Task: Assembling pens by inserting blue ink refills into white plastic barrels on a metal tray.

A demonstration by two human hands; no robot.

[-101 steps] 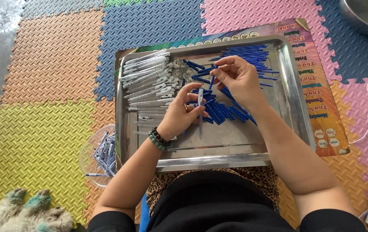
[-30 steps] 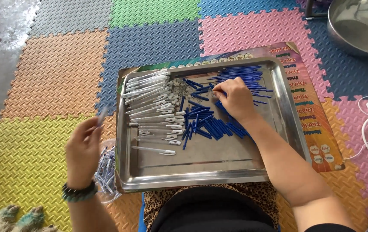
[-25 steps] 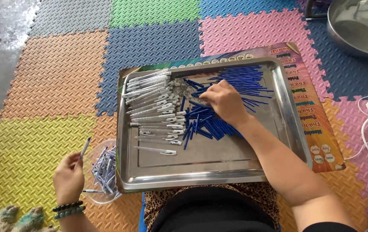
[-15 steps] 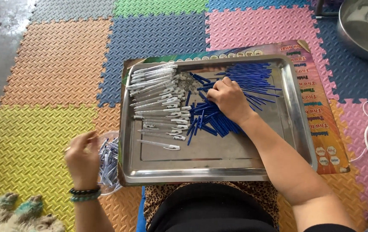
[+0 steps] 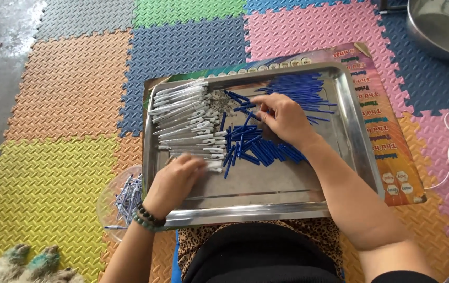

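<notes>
Left hand [image 5: 174, 181] fingers curl on white pen [image 5: 211, 166], grip unclear; right hand [image 5: 286, 119] fingers pinch blue refills [image 5: 256, 149]. Risk: sleeve-free wrist sweeps pile, parts scatter across tray [image 5: 266, 212].

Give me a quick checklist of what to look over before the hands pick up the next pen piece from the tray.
1. Left hand over the white pen barrels: ok, its fingers reach the nearest ones.
2. Right hand on the blue pen parts: ok, fingers rest among them.
3. Metal tray lying flat before the person: ok.
4. White and blue piles kept apart: ok, white at the left, blue at the right.
5. Clear bowl of pens beside the tray, within reach: ok.
6. Either hand already gripping a piece: cannot tell.
</notes>
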